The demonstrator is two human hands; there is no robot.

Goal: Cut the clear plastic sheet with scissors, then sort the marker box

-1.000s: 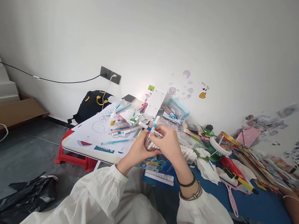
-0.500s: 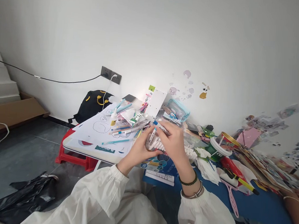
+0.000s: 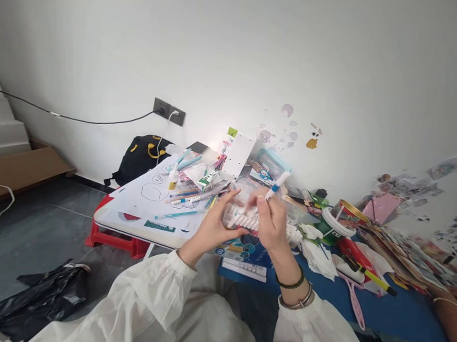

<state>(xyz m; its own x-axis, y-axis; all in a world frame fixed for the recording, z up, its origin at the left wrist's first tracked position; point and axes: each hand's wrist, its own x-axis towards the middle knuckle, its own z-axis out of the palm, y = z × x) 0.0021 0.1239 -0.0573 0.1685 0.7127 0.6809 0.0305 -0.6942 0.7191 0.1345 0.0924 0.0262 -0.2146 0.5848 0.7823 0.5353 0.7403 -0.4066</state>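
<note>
My right hand is closed around a white marker with a blue band, its upper end sticking up above the fist. Below and beside that hand is a clear box of white markers, tightly lined up in rows. My left hand grips the left side of this box, thumb along the near edge and fingers at the far side. The right fingertips lie over the markers in the box and are partly blurred. A blue printed package shows below the box.
Left of my hands, a drawing sheet carries pens and a small glue bottle. To the right stand a green-and-white bucket, crumpled tissues and a pink handle. Another person's arm rests at the far right.
My right hand has drawn back to the right and turned, so the marker now points up and right. The rows of markers are more exposed. My left hand has stayed on the box.
</note>
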